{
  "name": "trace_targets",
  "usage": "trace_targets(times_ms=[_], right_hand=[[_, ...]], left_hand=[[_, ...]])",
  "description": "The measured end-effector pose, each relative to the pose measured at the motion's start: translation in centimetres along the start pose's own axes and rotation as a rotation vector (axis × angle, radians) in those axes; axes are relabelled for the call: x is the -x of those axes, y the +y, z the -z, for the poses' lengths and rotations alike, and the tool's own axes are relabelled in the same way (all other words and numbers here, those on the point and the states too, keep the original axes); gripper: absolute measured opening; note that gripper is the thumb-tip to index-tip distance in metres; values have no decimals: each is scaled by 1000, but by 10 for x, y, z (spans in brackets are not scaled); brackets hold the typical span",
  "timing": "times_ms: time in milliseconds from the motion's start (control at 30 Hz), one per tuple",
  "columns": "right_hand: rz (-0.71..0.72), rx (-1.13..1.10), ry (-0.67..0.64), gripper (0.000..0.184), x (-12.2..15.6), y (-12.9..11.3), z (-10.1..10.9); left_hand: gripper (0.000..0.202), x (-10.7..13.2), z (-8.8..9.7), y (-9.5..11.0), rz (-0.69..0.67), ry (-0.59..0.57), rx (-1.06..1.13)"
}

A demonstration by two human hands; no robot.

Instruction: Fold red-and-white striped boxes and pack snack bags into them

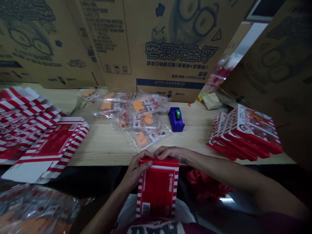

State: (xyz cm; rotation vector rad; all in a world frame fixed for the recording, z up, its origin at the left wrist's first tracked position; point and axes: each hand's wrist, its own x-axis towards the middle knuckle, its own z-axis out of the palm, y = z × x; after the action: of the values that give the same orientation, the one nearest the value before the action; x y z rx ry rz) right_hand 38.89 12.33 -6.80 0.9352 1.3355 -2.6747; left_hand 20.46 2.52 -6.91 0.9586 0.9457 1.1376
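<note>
flat red-and-white striped carton blanks [52, 146] are lying stacked at left on the wooden table [109, 148]. left hand [136, 169] is pinching the top left edge of the red striped box [158, 188], fingers curled around it; right hand [172, 153] is pressing flat over the top flap, holding it. box is standing upright at the table's near edge, over the lap. looks light, thin cardboard, crushable, best held by the side edges. candy packets [138, 118], blue tape dispenser [176, 119], finished boxes [243, 133] to the right.

A packing workshop or small warehouse: large printed shipping cartons [170, 48] wall off the top of the frame, flat unfolded red-striped boxes [36, 136] pile at left, finished boxes [243, 133] stack at right, bagged snacks [136, 117] cover the wooden bench [104, 146] centre.
</note>
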Motion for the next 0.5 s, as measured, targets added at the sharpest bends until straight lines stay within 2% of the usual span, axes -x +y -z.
trace_targets(times_ms=[100, 167, 233, 333, 400, 500], right_hand=[[-3, 11, -43, 35, 3, 2, 1], [-22, 80, -72, 36, 9, -9, 1], [-4, 230, -87, 39, 17, -26, -1], [55, 582, -118, 41, 28, -52, -9], [53, 710, -150, 39, 30, -58, -13], [25, 565, -184, 41, 26, -48, -12]], left_hand=[[28, 7, -4, 0, 99, 10, 77], [27, 9, -5, -2, 108, 14, 91], [27, 10, -6, -4, 94, 29, 84], [28, 10, -9, -6, 78, 45, 66], [29, 11, -11, -5, 68, 36, 56], [28, 15, -11, -1, 55, 16, 44]])
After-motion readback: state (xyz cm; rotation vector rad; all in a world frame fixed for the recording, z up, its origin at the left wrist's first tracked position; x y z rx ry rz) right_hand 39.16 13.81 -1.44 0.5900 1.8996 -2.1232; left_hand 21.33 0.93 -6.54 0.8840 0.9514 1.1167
